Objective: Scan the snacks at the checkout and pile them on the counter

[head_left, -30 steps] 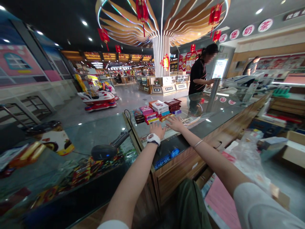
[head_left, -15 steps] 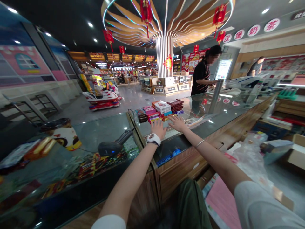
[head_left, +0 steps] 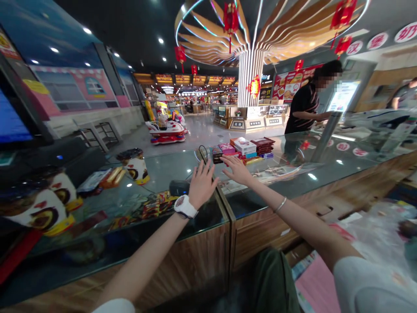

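My left hand [head_left: 202,184] is raised with its fingers spread, holding nothing, and a white wristwatch [head_left: 185,207] sits on that wrist. Just behind it, a black barcode scanner [head_left: 179,188] lies on the glass counter [head_left: 169,167]. My right hand [head_left: 237,170] is open above the glass, with a thin bangle [head_left: 280,204] on its wrist. Its fingertips are close to a pile of boxed and wrapped sweets [head_left: 243,150], though I cannot tell whether they touch it.
A person in a dark striped shirt [head_left: 304,102] stands across the counter beside a steel post [head_left: 322,137]. A monitor [head_left: 13,115] stands at the far left. Display goods lie under the glass. A kiddie ride [head_left: 166,132] stands on the mall floor beyond.
My left hand has lifted and moved left, away from the sweets. My right hand has stayed near them. The view has turned left, bringing the monitor into sight.
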